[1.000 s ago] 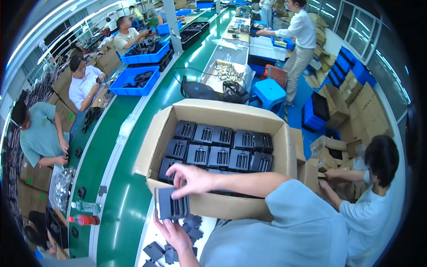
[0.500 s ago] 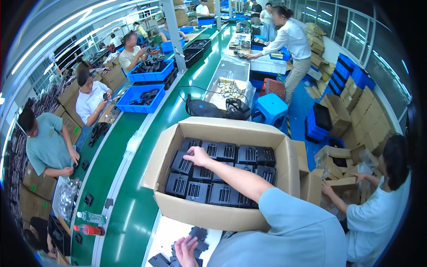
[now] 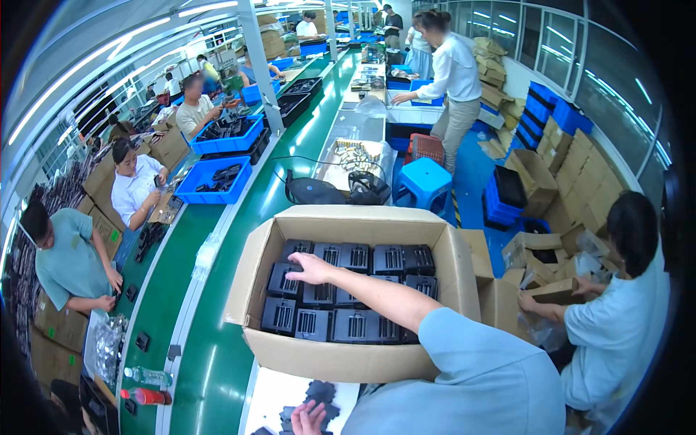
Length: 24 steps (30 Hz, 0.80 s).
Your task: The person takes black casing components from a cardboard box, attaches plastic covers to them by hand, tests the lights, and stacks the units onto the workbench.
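Observation:
My right hand (image 3: 313, 269) reaches into an open cardboard box (image 3: 348, 362), with its fingers apart just above the left side of the contents. Rows of black plastic housings (image 3: 313, 325) with slotted faces fill the box. The nearest one, a black housing (image 3: 283, 281), sits under my fingertips; whether they touch it I cannot tell. Below the box, my left hand (image 3: 308, 419) is partly cut off by the lower edge. Its fingers are spread beside a pile of small flat black pieces (image 3: 319, 392) on a white surface (image 3: 264, 399).
A green conveyor belt (image 3: 217, 341) runs along the left, with a clear bottle (image 3: 148, 375) and a red bottle (image 3: 146, 396) on its rail. Beyond the box lie a black bag (image 3: 315, 191) and a blue stool (image 3: 424, 183). Several co-workers sit or stand around.
My right hand has opened and lifted off the housing at the left of the box, which now lies level with the others. My left hand stays by the small black pieces.

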{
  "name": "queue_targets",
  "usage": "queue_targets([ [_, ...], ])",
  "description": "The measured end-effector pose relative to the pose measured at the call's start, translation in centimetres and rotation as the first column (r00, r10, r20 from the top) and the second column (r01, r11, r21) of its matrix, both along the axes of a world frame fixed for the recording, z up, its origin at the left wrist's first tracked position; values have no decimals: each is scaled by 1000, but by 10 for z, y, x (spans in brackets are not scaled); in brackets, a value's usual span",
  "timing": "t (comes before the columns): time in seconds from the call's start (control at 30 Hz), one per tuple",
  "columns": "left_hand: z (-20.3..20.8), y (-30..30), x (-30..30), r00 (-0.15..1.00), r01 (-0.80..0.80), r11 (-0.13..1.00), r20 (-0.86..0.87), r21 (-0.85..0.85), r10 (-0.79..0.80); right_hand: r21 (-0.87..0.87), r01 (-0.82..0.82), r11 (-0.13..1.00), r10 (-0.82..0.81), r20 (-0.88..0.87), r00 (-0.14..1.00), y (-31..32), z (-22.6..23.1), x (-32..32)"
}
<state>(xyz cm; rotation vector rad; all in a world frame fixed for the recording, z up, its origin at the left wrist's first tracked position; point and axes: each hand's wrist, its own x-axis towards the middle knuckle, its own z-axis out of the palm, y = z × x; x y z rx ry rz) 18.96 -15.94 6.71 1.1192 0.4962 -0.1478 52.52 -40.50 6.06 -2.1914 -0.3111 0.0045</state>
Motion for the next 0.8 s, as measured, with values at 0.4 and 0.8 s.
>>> queue_targets([
  [0.4, -4, -5, -4, 1000, 2, 998, -13, 60, -1, -274, -293, 916, 238, -216, 947, 3, 10, 6],
  [0.8, -22, 2, -10, 998, 19, 1000, -63, 9, -19, -273, -261, 926, 230, -140, 963, 5, -1, 6],
])
